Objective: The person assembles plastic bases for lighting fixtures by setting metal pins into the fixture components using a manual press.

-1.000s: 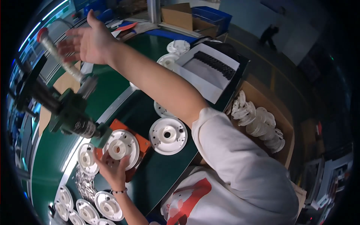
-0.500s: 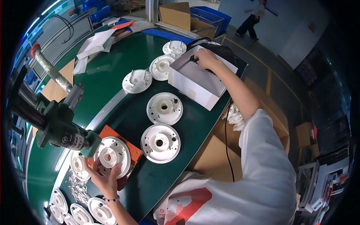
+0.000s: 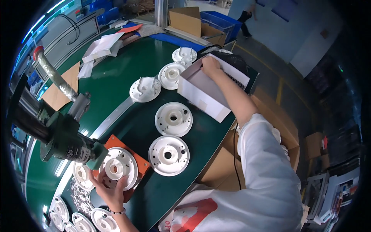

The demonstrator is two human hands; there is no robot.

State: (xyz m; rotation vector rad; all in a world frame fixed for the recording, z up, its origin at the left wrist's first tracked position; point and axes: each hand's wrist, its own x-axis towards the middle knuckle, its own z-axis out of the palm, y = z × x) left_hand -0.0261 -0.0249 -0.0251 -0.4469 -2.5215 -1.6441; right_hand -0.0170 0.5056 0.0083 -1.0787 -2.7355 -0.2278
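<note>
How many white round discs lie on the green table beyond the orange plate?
5: two mid-table, one further up, two by the white box. More sit lower left, partly hidden.

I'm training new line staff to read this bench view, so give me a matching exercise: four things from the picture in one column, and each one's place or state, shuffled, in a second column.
Things:
1. left hand
2. right hand
3. orange fixture plate
4. green power tool

Places or states:
A. hangs above the bench at the left
B. reaches into the white cardboard box
C. lies under a white plastic disc
D. touches the near edge of that disc

Pairs: 1-D, 2-B, 3-C, 4-A
</note>
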